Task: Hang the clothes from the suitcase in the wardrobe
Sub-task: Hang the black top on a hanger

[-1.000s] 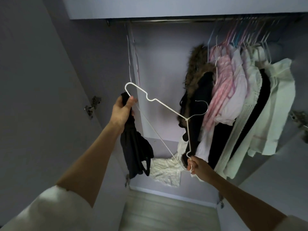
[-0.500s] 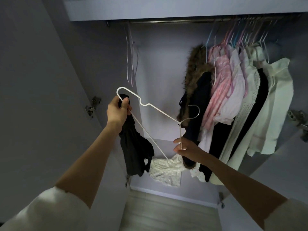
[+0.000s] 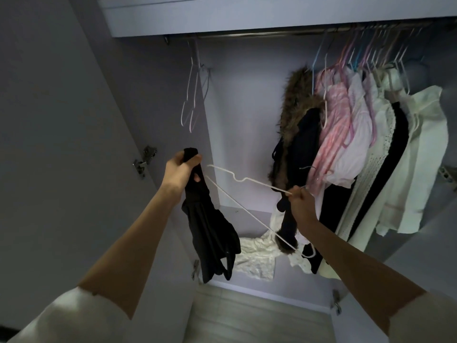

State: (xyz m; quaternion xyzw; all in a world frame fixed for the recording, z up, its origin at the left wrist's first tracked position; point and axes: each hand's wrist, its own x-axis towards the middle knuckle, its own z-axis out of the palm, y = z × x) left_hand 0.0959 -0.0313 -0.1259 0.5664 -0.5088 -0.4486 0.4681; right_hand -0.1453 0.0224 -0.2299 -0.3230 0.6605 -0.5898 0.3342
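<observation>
Grip of left hand [image 3: 181,173] closed on black garment [image 3: 210,231], right hand [image 3: 302,203] pinches white hanger [image 3: 249,180] w/ fingers.

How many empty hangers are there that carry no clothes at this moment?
At least 3: the white hanger in the right hand, and about two bare hangers on the rail's left end. Others may hide among the clothes.

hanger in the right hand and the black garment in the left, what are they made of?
Hanger: probably thin metal wire with a smooth white coating, judging by its slim bent outline. Black garment: soft, matte fabric, maybe a knit; it droops limply from the left hand.
</observation>
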